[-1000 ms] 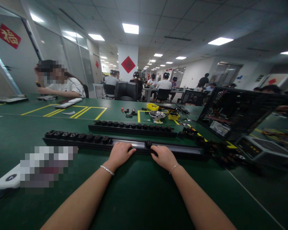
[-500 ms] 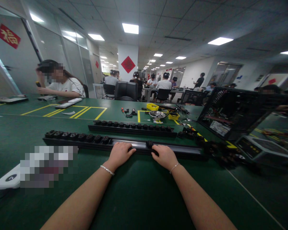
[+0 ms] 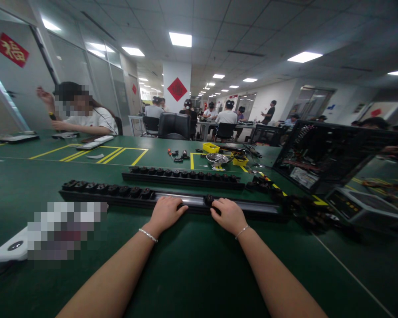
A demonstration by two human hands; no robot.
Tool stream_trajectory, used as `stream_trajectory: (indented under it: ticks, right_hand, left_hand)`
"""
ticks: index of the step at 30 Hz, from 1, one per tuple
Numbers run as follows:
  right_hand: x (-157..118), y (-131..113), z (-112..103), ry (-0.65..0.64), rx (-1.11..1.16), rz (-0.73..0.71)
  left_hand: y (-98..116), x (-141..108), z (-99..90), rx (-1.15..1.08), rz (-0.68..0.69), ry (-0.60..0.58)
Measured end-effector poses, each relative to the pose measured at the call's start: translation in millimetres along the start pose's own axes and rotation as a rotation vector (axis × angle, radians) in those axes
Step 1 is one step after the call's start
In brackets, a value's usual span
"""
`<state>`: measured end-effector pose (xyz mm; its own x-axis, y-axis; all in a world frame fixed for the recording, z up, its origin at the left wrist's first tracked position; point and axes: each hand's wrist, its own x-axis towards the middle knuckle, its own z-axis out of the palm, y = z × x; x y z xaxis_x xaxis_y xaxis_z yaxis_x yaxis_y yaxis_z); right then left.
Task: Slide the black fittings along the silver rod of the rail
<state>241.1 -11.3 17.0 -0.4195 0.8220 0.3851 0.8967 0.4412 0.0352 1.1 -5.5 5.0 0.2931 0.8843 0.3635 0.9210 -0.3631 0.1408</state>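
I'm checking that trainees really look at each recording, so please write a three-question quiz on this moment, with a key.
1. Which hand is at the lone black round piece on the near strip?
2. True or false: the metal bowl stands beyond the far strip.
3. On each wrist the person wears: A) a watch; B) a bracelet; C) a glove.

Key: 1. The right hand; 2. True; 3. B.

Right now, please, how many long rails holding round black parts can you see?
2: the near rail, at the left hand and right hand; the far rail, beyond it.
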Motion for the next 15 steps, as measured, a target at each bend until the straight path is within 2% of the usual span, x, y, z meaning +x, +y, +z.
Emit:
stream_trajectory:
  ticks: [15]
  right_hand:
    - [0.2,-0.9,0.4,-0.035,0.036,0.008]
  left_hand:
    - [-0.1,0.7,-0.9,-0.01,-0.003,-0.009]
